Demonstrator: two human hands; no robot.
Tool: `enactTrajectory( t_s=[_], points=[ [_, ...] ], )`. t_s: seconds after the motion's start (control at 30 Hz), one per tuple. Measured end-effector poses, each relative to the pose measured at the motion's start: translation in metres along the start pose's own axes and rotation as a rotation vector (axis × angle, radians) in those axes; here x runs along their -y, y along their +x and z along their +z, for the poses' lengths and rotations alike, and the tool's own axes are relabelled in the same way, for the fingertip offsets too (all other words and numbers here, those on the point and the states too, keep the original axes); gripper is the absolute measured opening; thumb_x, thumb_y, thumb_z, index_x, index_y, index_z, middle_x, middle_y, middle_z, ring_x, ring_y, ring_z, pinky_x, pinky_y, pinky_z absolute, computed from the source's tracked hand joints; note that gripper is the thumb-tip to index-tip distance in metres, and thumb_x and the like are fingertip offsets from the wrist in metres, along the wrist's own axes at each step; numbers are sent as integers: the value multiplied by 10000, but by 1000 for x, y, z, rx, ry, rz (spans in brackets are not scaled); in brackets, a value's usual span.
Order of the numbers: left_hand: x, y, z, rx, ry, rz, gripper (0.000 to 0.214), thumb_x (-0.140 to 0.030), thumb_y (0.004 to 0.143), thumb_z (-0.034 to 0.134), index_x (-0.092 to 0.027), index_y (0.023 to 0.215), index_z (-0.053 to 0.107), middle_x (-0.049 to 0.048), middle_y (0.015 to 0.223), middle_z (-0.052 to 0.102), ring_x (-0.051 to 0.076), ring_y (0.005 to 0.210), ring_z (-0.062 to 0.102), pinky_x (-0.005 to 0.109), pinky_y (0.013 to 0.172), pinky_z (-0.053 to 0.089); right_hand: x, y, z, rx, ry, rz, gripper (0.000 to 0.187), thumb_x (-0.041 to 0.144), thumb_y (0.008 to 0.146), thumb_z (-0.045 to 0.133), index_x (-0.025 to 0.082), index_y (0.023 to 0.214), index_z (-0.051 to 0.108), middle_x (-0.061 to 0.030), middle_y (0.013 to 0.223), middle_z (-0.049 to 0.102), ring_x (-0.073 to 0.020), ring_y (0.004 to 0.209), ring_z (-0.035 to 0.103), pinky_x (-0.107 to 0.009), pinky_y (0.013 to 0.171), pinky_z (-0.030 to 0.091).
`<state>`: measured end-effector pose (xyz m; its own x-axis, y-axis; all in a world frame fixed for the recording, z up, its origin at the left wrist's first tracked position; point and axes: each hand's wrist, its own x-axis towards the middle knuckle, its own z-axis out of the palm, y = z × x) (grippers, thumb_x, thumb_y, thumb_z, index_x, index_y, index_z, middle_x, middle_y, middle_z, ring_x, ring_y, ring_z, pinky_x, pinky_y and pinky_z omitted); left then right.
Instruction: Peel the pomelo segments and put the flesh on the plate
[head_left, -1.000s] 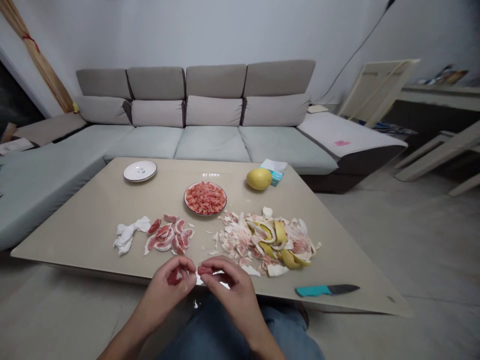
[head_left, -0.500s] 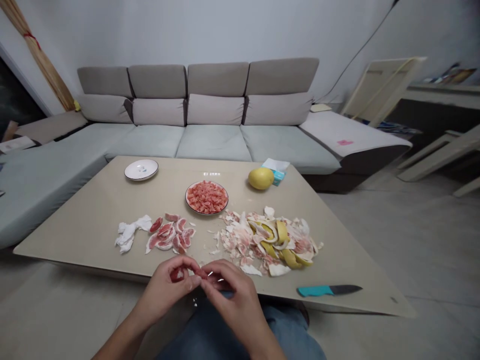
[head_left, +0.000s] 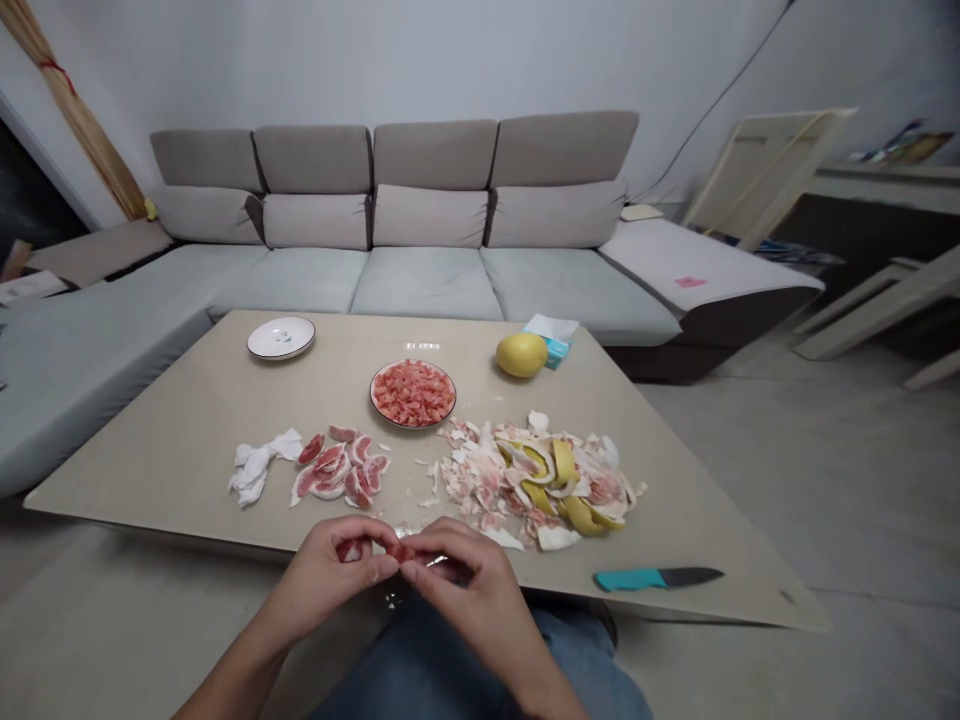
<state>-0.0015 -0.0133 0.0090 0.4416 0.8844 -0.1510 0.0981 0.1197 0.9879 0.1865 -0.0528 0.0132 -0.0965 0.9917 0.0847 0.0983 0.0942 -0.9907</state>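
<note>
Grip, left hand (head_left: pixel 337 568): thumb and forefinger pinched on a red pulp piece (head_left: pixel 402 552); another bit of red shows within the curled fingers.
Grip, right hand (head_left: pixel 471 572): narrow pinch on the same piece, from its right side.
Piece, position: between the two sets of fingertips, above the near edge of the table (head_left: pixel 180 440).
Piece, condition: small, moist-looking; fingers hide much of it, so whether it joins the red in the left hand cannot be told.
Change: fingertips, slightly apart a second ago, now meet; the piece appears to be worked by both hands together.
Segments (head_left: pixel 330 472): loose pile just beyond the left hand; crescent-shaped, red flesh, pale skin.
Round plate (head_left: pixel 414 427): centre of table, dark rim; heaped with crumbly, red-pink pulp (head_left: pixel 412 392).
Peel heap (head_left: pixel 517 480): right of centre; thin, papery pink-white scraps, curved yellow rind, spongy white lining.
Crumpled tissue (head_left: pixel 259 468): left of the segments; soft, white.
Whole fruit (head_left: pixel 522 355): far right; smooth, yellow, oval, beside a blue tissue pack (head_left: pixel 556 352).
Knife (head_left: pixel 631 580): near right; turquoise handle, dark blade pointing right.
Second plate (head_left: pixel 264 338): far left; white, glossy, dark-rimmed.
</note>
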Motion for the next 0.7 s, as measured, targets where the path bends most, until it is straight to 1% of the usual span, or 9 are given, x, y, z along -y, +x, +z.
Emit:
enactTrajectory(
  t_s=[0.1,0.17,0.3,0.33,0.4,0.47,0.53,0.6,0.7],
  points=[
    [3,1,3,-48,-52,-35,253,-408,754,728,-182,866,736,-29,610,547,99,527,364,221,511,255,-6,5,0,-28,152,40,140,303,785,738,224,895,771,-63,886,706,-189,789,663,-262,673,535],
    [4,2,6,-75,-101,-51,270,-428,761,715,-188,884,724,-37,608,529,92,509,333,219,495,234,-9,7,1,-66,193,38,140,308,783,739,224,893,765,-65,899,707,-195,807,664,-273,691,544],
    [4,5,9,-107,-88,-28,310,-412,705,768,-180,895,692,-60,562,473,91,503,320,209,491,222,-11,8,6,-116,63,-66,105,254,815,704,244,900,765,-67,915,710,-205,854,663,-277,700,551],
    [3,6,9,-119,-80,-15,313,-402,695,779,-177,890,685,-62,557,475,91,504,328,207,495,234,-11,8,7,-121,27,-100,111,237,819,697,252,907,764,-65,918,710,-203,862,662,-273,701,552],
    [2,7,10,-148,-74,11,286,-389,706,773,-173,868,679,-41,595,540,96,527,379,205,516,282,-10,7,9,-131,-8,-140,128,218,829,681,257,922,760,-62,924,706,-196,855,659,-263,688,551],
    [1,8,11,-163,-88,8,254,-393,746,739,-168,849,681,-3,683,620,95,540,413,205,517,308,-9,7,12,-152,1,-134,116,228,837,671,249,918,752,-64,917,698,-192,839,654,-256,669,549],
    [1,8,12,-166,-120,-18,262,-410,769,714,-165,859,683,16,754,654,73,499,386,199,470,278,-10,7,14,-176,31,-104,101,250,839,671,239,909,743,-64,908,688,-192,829,649,-255,666,548],
    [3,9,13,-176,-148,-49,287,-429,771,709,-164,878,683,7,737,645,47,443,324,195,423,219,-11,7,16,-198,62,-85,92,264,834,677,233,901,733,-63,904,680,-193,832,643,-256,678,546],
    [8,9,14,-186,-187,-75,313,-449,766,708,-168,900,676,-15,666,618,32,393,296,192,390,199,-13,6,20,-213,85,-83,87,262,841,667,232,904,719,-62,910,670,-194,844,633,-255,684,540]
  ],
)
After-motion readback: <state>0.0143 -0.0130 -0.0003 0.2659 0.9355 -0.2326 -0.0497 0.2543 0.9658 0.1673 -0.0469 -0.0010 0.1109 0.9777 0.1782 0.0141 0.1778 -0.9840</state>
